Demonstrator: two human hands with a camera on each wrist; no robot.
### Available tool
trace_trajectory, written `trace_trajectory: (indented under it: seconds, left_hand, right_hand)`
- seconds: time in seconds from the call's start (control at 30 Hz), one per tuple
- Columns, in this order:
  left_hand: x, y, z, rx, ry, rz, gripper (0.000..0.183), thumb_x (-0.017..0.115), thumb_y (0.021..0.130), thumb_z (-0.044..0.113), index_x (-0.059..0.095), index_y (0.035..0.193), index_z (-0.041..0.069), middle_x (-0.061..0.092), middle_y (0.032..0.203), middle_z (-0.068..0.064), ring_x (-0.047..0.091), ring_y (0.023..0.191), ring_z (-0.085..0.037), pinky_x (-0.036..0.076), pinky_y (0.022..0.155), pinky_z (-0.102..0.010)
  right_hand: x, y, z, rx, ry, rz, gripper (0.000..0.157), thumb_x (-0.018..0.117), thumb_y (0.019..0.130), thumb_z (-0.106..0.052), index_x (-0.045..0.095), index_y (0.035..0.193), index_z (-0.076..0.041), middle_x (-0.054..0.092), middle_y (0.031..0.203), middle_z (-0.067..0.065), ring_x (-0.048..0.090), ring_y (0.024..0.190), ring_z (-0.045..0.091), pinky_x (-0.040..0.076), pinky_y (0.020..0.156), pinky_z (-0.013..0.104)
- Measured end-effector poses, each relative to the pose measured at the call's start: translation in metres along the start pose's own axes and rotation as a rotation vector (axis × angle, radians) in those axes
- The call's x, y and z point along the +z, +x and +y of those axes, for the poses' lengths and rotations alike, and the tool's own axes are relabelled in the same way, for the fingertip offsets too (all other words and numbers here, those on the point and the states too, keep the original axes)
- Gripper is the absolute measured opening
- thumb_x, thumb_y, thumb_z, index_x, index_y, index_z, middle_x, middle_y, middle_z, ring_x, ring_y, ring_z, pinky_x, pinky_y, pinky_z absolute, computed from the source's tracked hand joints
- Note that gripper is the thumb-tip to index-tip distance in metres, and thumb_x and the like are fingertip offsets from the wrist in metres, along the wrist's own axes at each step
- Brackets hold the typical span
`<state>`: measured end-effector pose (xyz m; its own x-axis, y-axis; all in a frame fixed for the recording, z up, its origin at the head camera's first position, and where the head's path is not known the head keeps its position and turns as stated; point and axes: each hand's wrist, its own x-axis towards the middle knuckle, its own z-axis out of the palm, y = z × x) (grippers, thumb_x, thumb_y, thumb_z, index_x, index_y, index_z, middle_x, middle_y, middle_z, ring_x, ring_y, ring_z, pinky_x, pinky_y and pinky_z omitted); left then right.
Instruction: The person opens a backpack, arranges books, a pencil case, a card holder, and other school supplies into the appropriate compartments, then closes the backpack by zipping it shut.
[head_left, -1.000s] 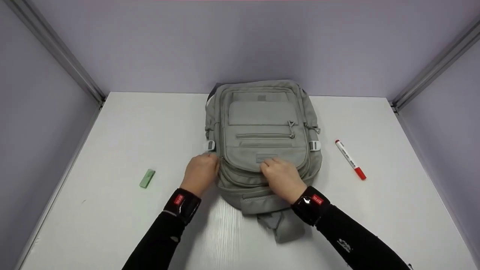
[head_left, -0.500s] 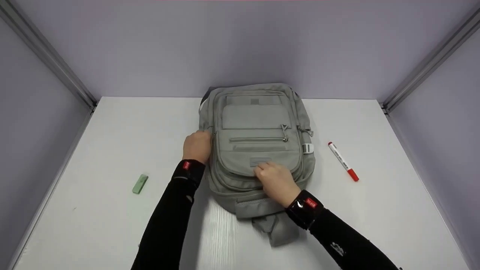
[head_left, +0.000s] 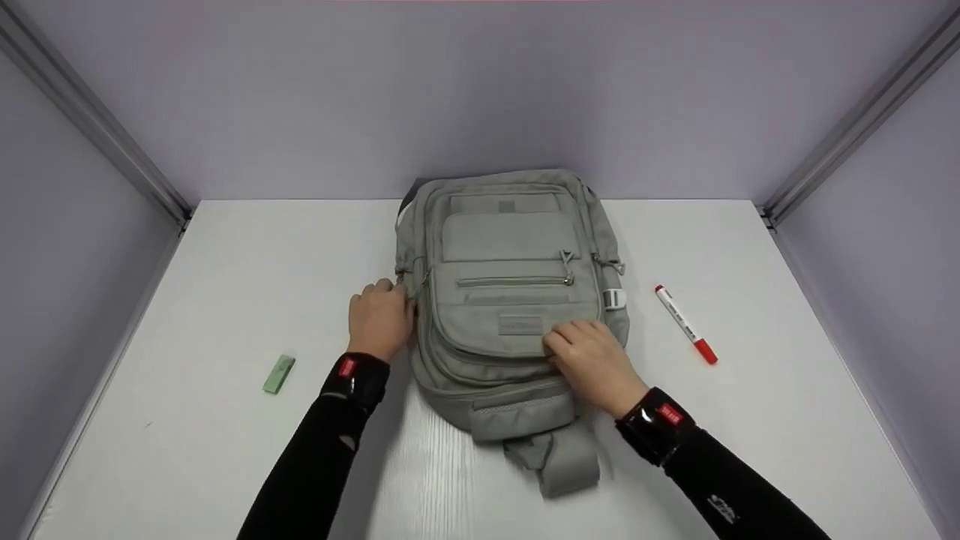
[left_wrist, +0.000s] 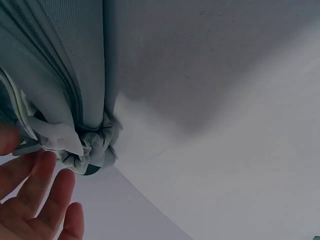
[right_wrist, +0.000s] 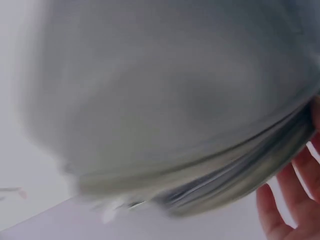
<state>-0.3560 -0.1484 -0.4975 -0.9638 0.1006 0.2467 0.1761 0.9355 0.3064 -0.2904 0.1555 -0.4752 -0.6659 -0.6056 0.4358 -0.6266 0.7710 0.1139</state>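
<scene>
A grey backpack [head_left: 510, 289] lies front side up against the back wall, its loose strap [head_left: 570, 457] trailing at the near end. My left hand [head_left: 381, 319] is at its left side, by the side zip. In the left wrist view that hand's fingers [left_wrist: 57, 195] are loosely spread beside a pale strap piece [left_wrist: 57, 135] and gathered fabric. My right hand [head_left: 592, 360] lies on the lower right of the front pocket, right of the label [head_left: 520, 325]. Its fingers [right_wrist: 297, 182] extend beside the layered seam [right_wrist: 220, 187] in the right wrist view, which is blurred.
A red-capped white marker [head_left: 685, 324] lies on the white table [head_left: 225, 285] to the right of the backpack. Left of it lies a small green eraser-like block [head_left: 279, 374]. Grey panels [head_left: 480, 90] enclose the table at the back and both sides.
My left hand went up along the backpack's left side, then came back slightly, its fingers loosening. The right hand has slid rightward off the label. The head view has shifted a little.
</scene>
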Motion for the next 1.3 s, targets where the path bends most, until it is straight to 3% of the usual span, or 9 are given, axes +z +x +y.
trace_trajectory:
  seconds: [0.23, 0.4, 0.6, 0.7, 0.8, 0.87, 1.0, 1.13, 1.3]
  left_hand:
    - [-0.016, -0.051, -0.023, 0.029, -0.042, -0.004, 0.022, 0.07, 0.089, 0.019, 0.072, 0.099, 0.0, 0.068, 0.093, -0.017, 0.063, 0.082, -0.037, 0.05, 0.069, -0.05]
    - [-0.022, -0.087, -0.048, 0.02, -0.042, 0.007, 0.016, 0.074, 0.086, 0.014, 0.073, 0.094, 0.0, 0.069, 0.089, -0.017, 0.064, 0.079, -0.038, 0.051, 0.066, -0.05]
    - [-0.027, -0.114, -0.083, -0.089, -0.044, 0.048, 0.017, 0.073, 0.084, 0.007, 0.072, 0.097, -0.004, 0.067, 0.098, -0.026, 0.064, 0.085, -0.043, 0.051, 0.068, -0.054]
    - [-0.029, -0.12, -0.097, -0.185, -0.038, 0.015, 0.028, 0.069, 0.086, 0.007, 0.068, 0.11, -0.006, 0.061, 0.111, -0.033, 0.06, 0.096, -0.05, 0.05, 0.073, -0.058]
    - [-0.029, -0.124, -0.109, -0.293, -0.038, -0.081, 0.041, 0.064, 0.09, 0.01, 0.058, 0.127, -0.008, 0.051, 0.125, -0.041, 0.054, 0.108, -0.059, 0.048, 0.08, -0.065]
    - [-0.029, -0.126, -0.114, -0.353, -0.034, -0.163, 0.049, 0.06, 0.092, 0.013, 0.05, 0.135, -0.008, 0.044, 0.13, -0.045, 0.049, 0.113, -0.062, 0.047, 0.083, -0.067]
    - [-0.027, -0.129, -0.118, -0.399, -0.032, -0.263, 0.054, 0.058, 0.093, 0.016, 0.044, 0.139, -0.01, 0.045, 0.125, -0.047, 0.051, 0.108, -0.062, 0.049, 0.079, -0.066]
    - [-0.024, -0.127, -0.116, -0.402, -0.04, -0.264, 0.052, 0.057, 0.094, 0.015, 0.046, 0.136, -0.013, 0.05, 0.119, -0.044, 0.054, 0.104, -0.059, 0.05, 0.077, -0.064]
    - [-0.02, -0.123, -0.112, -0.406, -0.043, -0.202, 0.04, 0.059, 0.093, 0.01, 0.056, 0.124, -0.014, 0.055, 0.108, -0.041, 0.058, 0.096, -0.056, 0.051, 0.072, -0.062]
  right_hand:
    - [-0.011, -0.019, 0.046, 0.016, 0.037, -0.017, 0.036, 0.087, 0.068, -0.015, 0.068, 0.099, -0.013, 0.068, 0.101, 0.006, 0.064, 0.097, 0.027, 0.05, 0.086, 0.045]
    - [-0.012, -0.015, 0.07, -0.031, 0.046, 0.001, 0.026, 0.085, 0.071, -0.009, 0.071, 0.093, -0.013, 0.07, 0.1, 0.006, 0.065, 0.098, 0.027, 0.051, 0.086, 0.046]
    - [-0.003, -0.013, 0.087, -0.071, 0.056, 0.05, 0.021, 0.08, 0.076, -0.004, 0.07, 0.092, -0.013, 0.072, 0.105, 0.006, 0.066, 0.101, 0.028, 0.054, 0.089, 0.045]
    - [0.0, -0.012, 0.091, -0.034, 0.103, 0.063, 0.019, 0.074, 0.08, 0.001, 0.066, 0.094, -0.01, 0.072, 0.111, 0.009, 0.066, 0.109, 0.032, 0.053, 0.096, 0.046]
    - [0.003, -0.009, 0.091, 0.055, 0.177, 0.076, 0.017, 0.069, 0.084, 0.004, 0.064, 0.097, -0.006, 0.073, 0.112, 0.012, 0.066, 0.113, 0.034, 0.052, 0.099, 0.045]
    - [0.004, -0.004, 0.09, 0.142, 0.233, 0.076, 0.015, 0.064, 0.088, 0.006, 0.062, 0.1, -0.004, 0.072, 0.107, 0.014, 0.068, 0.107, 0.034, 0.054, 0.094, 0.044]
    - [0.002, 0.016, 0.086, 0.377, 0.285, 0.109, 0.008, 0.059, 0.095, -0.001, 0.06, 0.101, -0.005, 0.072, 0.09, 0.017, 0.07, 0.08, 0.035, 0.056, 0.071, 0.047]
    - [-0.003, 0.047, 0.089, 0.593, 0.268, 0.151, 0.008, 0.054, 0.1, -0.011, 0.057, 0.101, -0.004, 0.07, 0.078, 0.024, 0.065, 0.065, 0.043, 0.049, 0.059, 0.053]
    - [-0.008, 0.075, 0.098, 0.804, 0.281, 0.103, 0.018, 0.05, 0.102, -0.015, 0.055, 0.105, 0.002, 0.068, 0.087, 0.034, 0.065, 0.079, 0.051, 0.048, 0.07, 0.059]
